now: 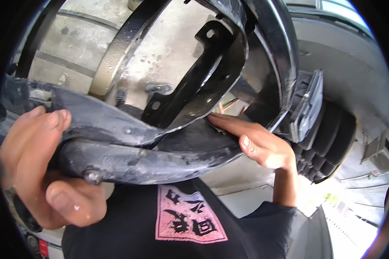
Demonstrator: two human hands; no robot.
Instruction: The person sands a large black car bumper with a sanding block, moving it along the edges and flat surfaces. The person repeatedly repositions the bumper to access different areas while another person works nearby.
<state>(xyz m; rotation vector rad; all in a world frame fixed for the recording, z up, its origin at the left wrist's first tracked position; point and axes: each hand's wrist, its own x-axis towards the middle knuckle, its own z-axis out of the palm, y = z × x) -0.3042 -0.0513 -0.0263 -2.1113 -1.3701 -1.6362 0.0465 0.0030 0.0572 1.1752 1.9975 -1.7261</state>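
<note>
A large, scuffed black curved panel (160,166) with a rounded left end lies across the middle, close to my body. Near that end a round metal bolt head (92,176) sticks out. My left hand (43,168) is curled around the left end, fingertips on the upper face and thumb below, next to the bolt. With fingers stretched out, my right hand (255,142) rests against the panel's right part; its fingertips reach the upper edge. Above, inside the curved rim, is a black metal bracket (186,82) with holes in its ends.
A black curved frame bar (121,47) rises at the upper left, and a broad black hoop (285,56) arches at the upper right. To the right stand a dark ribbed object (328,142) and a grey box (376,153). Concrete floor (155,43) shows through the frame.
</note>
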